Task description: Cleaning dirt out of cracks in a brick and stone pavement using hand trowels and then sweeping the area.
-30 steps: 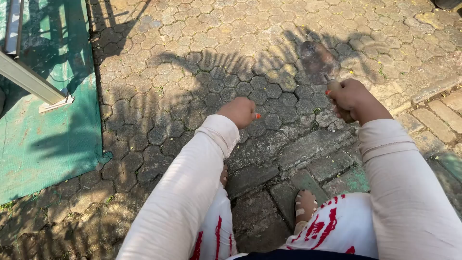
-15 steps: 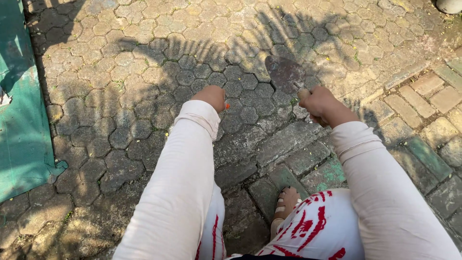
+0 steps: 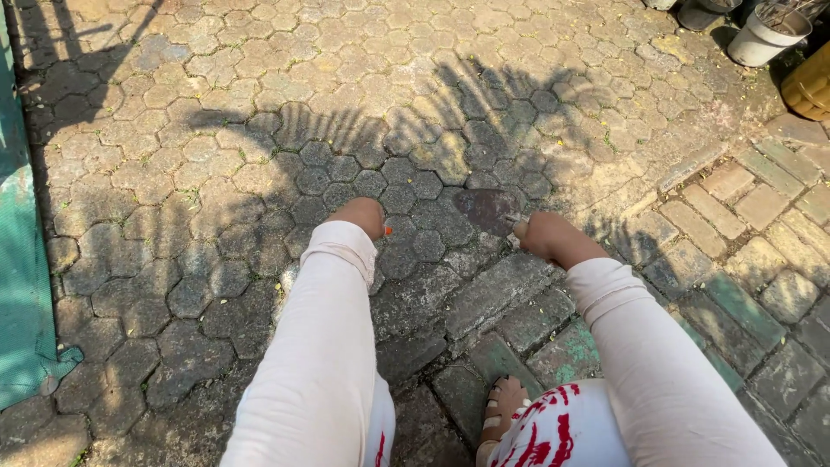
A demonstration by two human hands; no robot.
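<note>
Rough, matt stone pavers (image 3: 259, 173) cover the ground, mossy near the worn bricks (image 3: 743, 199). Sleeves (image 3: 320, 346) are smooth pale cloth. The sandal (image 3: 500, 406) looks strappy leather. A glossy white pot (image 3: 761, 39) stands apart.

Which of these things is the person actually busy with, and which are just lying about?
In hand:
- left hand, curled shut, with a small orange tip showing
- right hand, curled shut, with a pale tip showing; both tips are too small to identify

Lying about:
- white pot
- yellow container
- green sheet
- paving stones
</note>
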